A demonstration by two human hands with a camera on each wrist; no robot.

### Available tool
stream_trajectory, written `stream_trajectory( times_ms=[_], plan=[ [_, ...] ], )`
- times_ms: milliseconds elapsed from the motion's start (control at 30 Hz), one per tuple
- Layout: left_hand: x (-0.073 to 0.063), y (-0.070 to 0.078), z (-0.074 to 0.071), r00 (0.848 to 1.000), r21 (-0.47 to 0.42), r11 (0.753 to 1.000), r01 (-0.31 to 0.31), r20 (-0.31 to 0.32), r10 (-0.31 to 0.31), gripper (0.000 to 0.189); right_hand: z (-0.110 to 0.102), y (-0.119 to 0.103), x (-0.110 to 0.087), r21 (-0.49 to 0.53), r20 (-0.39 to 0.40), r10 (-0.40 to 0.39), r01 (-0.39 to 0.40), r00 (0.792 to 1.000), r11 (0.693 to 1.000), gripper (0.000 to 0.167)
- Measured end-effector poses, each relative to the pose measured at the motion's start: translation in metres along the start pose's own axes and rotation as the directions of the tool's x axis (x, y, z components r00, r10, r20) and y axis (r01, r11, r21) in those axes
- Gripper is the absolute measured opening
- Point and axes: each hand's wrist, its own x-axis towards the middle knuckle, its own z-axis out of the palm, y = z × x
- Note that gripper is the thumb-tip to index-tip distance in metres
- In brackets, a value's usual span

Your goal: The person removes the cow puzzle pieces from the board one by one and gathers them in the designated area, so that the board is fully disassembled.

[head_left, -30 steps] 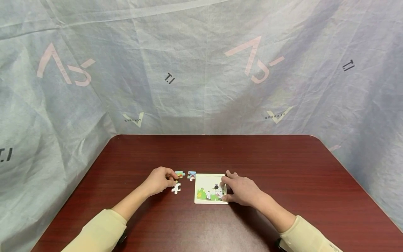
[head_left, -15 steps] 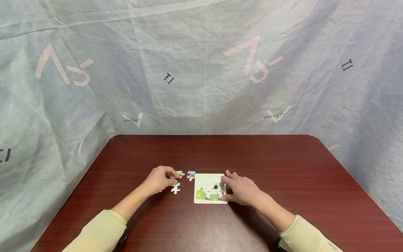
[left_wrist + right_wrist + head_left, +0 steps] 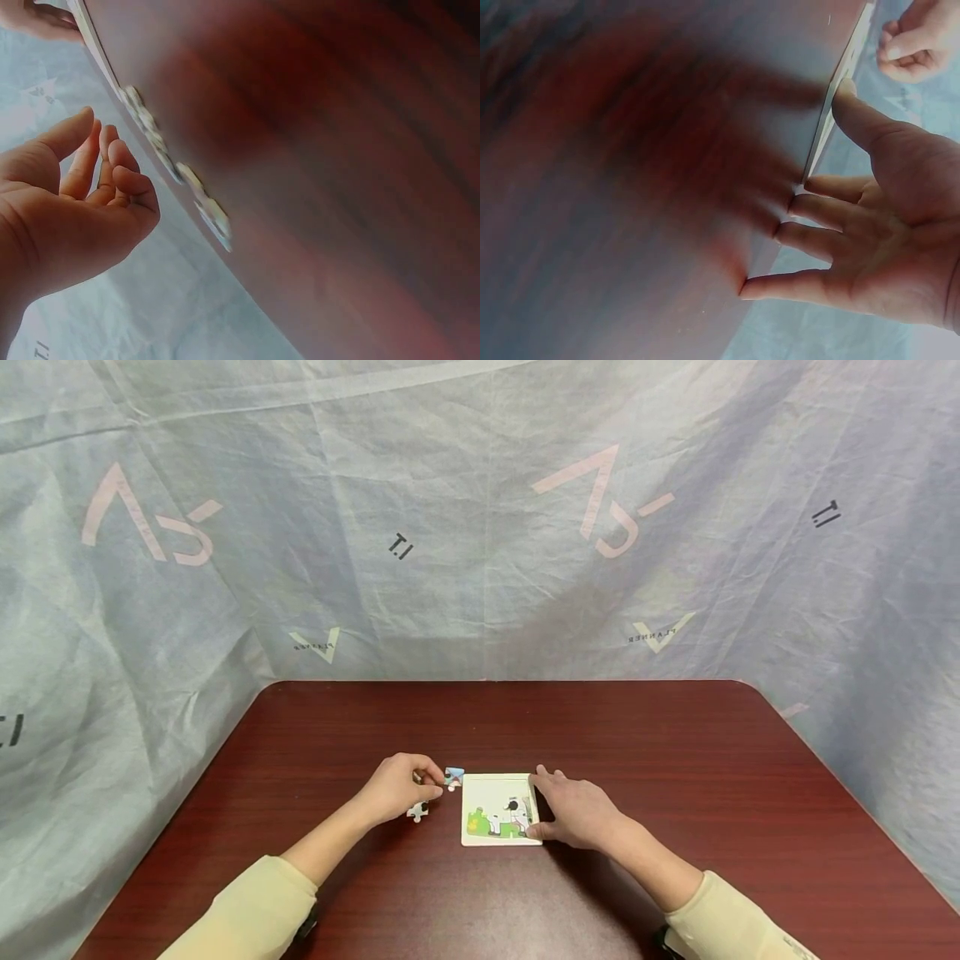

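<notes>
Loosely bent, the fingers and thumb of the person's left hand [image 3: 401,787] show nothing between them; their tips are just beside a small blue-topped puzzle piece [image 3: 454,776], though I cannot tell whether they touch it. The right hand [image 3: 573,810] is spread and grasps nothing: its thumb presses on the right rim of a square white puzzle board [image 3: 487,792], its index fingertip meets the edge further up, and the other fingertips rest on the table. That board lies flat in front of the person, its lower part filled with green and black-and-white picture pieces, its upper part bare. The blue-topped piece lies at its upper left corner; a white and black piece [image 3: 417,812] sits further left, partly under the left hand. Judging by looks, the pieces should be light, thin and stiff, best pinched by opposite edges, with knobs that could bend or chip. The board seems light enough to slide, so its rim suits steadying. Beyond are pale yellow sleeves [image 3: 247,902], the glossy reddish-brown table [image 3: 637,735] and a grey printed sheet [image 3: 450,460].
</notes>
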Motion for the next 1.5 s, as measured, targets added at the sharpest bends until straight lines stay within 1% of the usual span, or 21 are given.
stream_trajectory(
  times_ms=[167,333,433,567,733,867,1000,1167,1400,1500],
  plan=[
    [0.002,0.011,0.007,1.0,-0.024,1.0,-0.017,0.018,0.017,0.006,-0.002,0.0,0.001,-0.003,0.023,-0.005,0.005,1.0,1.0,0.077],
    [0.007,0.019,0.015,0.999,-0.02,0.999,-0.03,0.042,0.031,0.006,-0.001,0.0,0.001,-0.01,0.028,0.002,-0.002,1.0,1.0,0.078],
    [0.01,0.026,0.021,0.997,-0.008,0.998,-0.057,0.059,0.057,0.006,-0.001,0.001,0.001,-0.01,0.028,0.006,-0.006,1.0,1.0,0.078],
    [0.015,0.035,0.031,0.993,-0.002,0.996,-0.084,0.083,0.083,0.008,0.001,0.002,0.001,-0.008,0.032,0.017,-0.017,0.999,1.0,0.077],
    [0.02,0.046,0.046,0.987,0.002,0.996,-0.09,0.133,0.089,0.011,0.004,0.003,0.002,-0.014,0.036,0.019,-0.019,0.999,1.0,0.076],
    [0.023,0.053,0.057,0.983,0.012,0.995,-0.099,0.156,0.096,0.014,0.005,0.003,0.002,-0.021,0.034,0.019,-0.019,0.999,1.0,0.076],
    [0.026,0.056,0.063,0.983,0.011,0.995,-0.096,0.161,0.092,0.017,0.003,0.003,0.002,-0.022,0.023,0.019,-0.019,1.0,1.0,0.076],
    [0.029,0.057,0.068,0.985,0.042,0.995,-0.088,0.155,0.08,0.021,0.0,0.001,0.002,-0.013,0.024,0.019,-0.019,1.0,1.0,0.077],
    [0.031,0.058,0.073,0.984,0.061,0.997,-0.048,0.175,0.037,0.022,-0.002,0.0,0.0,-0.001,0.027,0.016,-0.016,0.999,1.0,0.077],
    [0.032,0.059,0.076,0.985,0.071,0.996,-0.047,0.17,0.034,0.024,-0.002,0.0,0.0,-0.002,0.027,0.015,-0.015,1.0,1.0,0.077]
  ],
)
